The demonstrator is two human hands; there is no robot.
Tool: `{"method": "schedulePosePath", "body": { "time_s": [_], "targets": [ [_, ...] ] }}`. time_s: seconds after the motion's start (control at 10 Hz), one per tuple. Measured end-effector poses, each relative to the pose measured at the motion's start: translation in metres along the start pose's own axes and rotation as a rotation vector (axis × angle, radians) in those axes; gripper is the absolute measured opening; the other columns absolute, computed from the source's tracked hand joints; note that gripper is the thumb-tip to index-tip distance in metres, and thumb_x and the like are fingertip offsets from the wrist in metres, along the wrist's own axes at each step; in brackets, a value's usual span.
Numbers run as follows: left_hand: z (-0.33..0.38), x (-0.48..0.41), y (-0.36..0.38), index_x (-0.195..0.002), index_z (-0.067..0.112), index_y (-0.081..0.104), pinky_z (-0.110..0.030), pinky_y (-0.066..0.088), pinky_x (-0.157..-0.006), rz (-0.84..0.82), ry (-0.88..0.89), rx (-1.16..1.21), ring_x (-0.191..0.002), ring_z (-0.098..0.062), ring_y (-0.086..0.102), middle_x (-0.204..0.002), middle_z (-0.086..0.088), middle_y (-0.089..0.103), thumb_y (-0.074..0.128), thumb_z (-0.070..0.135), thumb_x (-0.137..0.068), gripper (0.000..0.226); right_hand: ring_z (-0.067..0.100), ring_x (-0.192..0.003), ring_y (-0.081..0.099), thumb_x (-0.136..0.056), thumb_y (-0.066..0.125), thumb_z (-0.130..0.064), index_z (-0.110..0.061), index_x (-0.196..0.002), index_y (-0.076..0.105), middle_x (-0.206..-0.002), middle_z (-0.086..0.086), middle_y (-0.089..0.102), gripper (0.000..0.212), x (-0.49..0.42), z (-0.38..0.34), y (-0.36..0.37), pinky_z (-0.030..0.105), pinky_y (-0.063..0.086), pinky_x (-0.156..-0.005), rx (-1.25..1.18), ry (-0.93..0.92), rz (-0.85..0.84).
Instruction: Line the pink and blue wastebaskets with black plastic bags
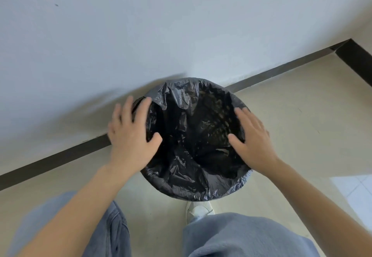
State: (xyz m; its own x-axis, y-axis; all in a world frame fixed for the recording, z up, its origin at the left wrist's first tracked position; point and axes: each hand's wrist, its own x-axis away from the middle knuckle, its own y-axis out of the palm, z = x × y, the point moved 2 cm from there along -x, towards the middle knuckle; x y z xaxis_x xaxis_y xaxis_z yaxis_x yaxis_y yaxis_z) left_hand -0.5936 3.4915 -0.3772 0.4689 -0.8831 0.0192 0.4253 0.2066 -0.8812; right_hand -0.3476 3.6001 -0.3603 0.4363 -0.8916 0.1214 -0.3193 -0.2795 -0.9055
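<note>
A round wastebasket stands on the floor against the wall, its rim and walls wholly wrapped by a black plastic bag [193, 136] folded over the edge. Its colour is hidden; only a sliver of basket wall [249, 174] peeks out at the lower right. The lattice pattern of the basket shows through the bag inside. My left hand [130, 134] hovers flat over the left rim, fingers spread, slightly blurred. My right hand [251, 140] lies open over the right rim, fingers apart. Neither hand grips the bag.
A white wall [161, 35] rises just behind the basket, with a dark baseboard [281, 69] running diagonally to a corner at the upper right. Beige floor tiles [302, 126] surround it. My jeans-clad legs and a white shoe [199, 210] are just below the basket.
</note>
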Motion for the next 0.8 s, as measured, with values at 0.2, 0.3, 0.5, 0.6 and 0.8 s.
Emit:
{"method": "schedulePosePath", "body": {
  "time_s": [0.2, 0.3, 0.5, 0.6, 0.8],
  "targets": [
    [-0.032, 0.004, 0.02, -0.12, 0.023, 0.062, -0.046, 0.047, -0.099, -0.556, -0.651, 1.225, -0.108, -0.027, 0.066, -0.122, -0.006, 0.068, 0.062, 0.038, -0.078, 0.045, 0.027, -0.112, 0.061, -0.092, 0.054, -0.026, -0.024, -0.122, 0.058, -0.121, 0.003, 0.066, 0.031, -0.009, 0.03, 0.023, 0.044, 0.047, -0.098, -1.027, 0.538, -0.112],
    [-0.024, 0.012, 0.025, -0.118, 0.022, 0.065, -0.046, 0.047, -0.095, -0.528, -0.544, 1.42, -0.11, -0.029, 0.065, -0.119, -0.008, 0.07, 0.044, 0.044, -0.091, 0.041, 0.028, -0.111, 0.062, -0.09, 0.036, -0.059, -0.03, -0.109, 0.068, -0.118, 0.004, 0.069, 0.048, 0.001, 0.035, 0.035, 0.046, 0.046, -0.097, -1.247, 0.58, -0.209],
    [-0.022, 0.016, 0.022, -0.122, 0.026, 0.062, -0.045, 0.047, -0.093, -0.491, -0.603, 1.37, -0.109, -0.027, 0.065, -0.122, -0.006, 0.068, 0.047, 0.053, -0.088, 0.046, 0.028, -0.118, 0.057, -0.092, 0.025, -0.06, -0.025, -0.118, 0.064, -0.126, 0.007, 0.064, 0.059, 0.008, 0.039, 0.04, 0.046, 0.041, -0.103, -1.363, 0.607, -0.104],
    [-0.025, 0.016, 0.011, -0.135, 0.031, 0.046, -0.033, 0.049, -0.079, -0.242, -0.619, 0.962, -0.103, -0.017, 0.063, -0.128, 0.006, 0.06, 0.057, 0.044, -0.085, 0.053, 0.028, -0.115, 0.061, -0.086, 0.046, -0.05, -0.019, -0.119, 0.063, -0.121, 0.008, 0.068, 0.049, 0.01, 0.041, 0.031, 0.048, 0.045, -0.101, -1.233, 0.525, -0.045],
    [-0.015, 0.025, 0.007, -0.13, 0.041, 0.038, -0.034, 0.043, -0.085, -0.16, -0.381, 0.772, -0.107, -0.013, 0.057, -0.109, 0.028, 0.056, 0.065, 0.026, -0.08, 0.059, 0.023, -0.102, 0.066, -0.079, 0.071, -0.018, -0.018, -0.121, 0.054, -0.113, 0.004, 0.068, 0.046, 0.022, 0.035, 0.029, 0.039, 0.055, -0.084, -1.025, 0.512, -0.002]
  ]
}}
